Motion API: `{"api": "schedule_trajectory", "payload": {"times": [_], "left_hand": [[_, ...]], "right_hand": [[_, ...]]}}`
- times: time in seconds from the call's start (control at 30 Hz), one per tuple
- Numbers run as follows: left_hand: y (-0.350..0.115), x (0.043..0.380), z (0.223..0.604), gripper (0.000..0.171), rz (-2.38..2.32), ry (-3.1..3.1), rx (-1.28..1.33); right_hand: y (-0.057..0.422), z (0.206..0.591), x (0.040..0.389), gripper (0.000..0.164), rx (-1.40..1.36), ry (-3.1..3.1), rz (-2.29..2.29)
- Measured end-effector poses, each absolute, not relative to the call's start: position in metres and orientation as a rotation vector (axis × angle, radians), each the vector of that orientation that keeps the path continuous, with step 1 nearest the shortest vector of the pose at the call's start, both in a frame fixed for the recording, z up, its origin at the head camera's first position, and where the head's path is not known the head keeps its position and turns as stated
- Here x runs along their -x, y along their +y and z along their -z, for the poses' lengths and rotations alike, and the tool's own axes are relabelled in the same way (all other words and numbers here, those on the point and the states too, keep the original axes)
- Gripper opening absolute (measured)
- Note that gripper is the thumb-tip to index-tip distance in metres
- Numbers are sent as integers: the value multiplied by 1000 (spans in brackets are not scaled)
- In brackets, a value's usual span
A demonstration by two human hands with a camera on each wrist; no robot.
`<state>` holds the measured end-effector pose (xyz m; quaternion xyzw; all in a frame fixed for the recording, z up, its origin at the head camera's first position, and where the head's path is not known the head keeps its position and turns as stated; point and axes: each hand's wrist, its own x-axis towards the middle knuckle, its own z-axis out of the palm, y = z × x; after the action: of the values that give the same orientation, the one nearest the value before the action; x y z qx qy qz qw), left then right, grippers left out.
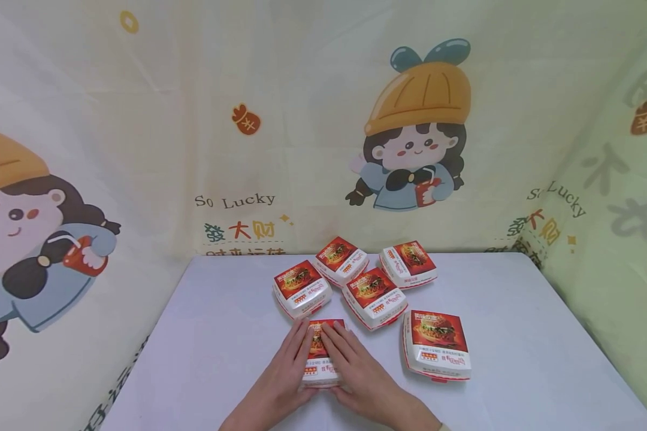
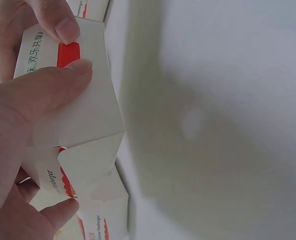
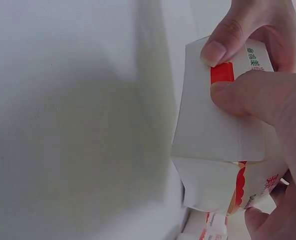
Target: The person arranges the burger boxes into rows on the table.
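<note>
At the front middle of the table, a white and red burger box stands between both hands. My left hand grips its left side, fingers lying over the lid and thumb at the front. On the other side my right hand holds it in the same way. In the left wrist view, both thumbs press the white front panel on either side of a red tab. The right wrist view also has the thumbs beside that red tab. The lid looks closed; the hands partly cover its printed burger picture.
Several similar burger boxes stand around: one to the right, others grouped behind, two of them, a box and another box, near the table's back edge. A printed cloth backdrop rises behind the white table.
</note>
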<state>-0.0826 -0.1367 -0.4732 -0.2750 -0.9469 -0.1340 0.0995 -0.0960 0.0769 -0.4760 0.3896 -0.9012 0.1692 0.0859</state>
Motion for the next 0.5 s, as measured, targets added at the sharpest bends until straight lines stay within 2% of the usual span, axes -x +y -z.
{"api": "schedule_trajectory", "payload": {"times": [0.5], "left_hand": [[-136, 77, 478, 105, 388, -2945, 768]], "right_hand": [[77, 485, 91, 98, -1181, -2694, -456]]}}
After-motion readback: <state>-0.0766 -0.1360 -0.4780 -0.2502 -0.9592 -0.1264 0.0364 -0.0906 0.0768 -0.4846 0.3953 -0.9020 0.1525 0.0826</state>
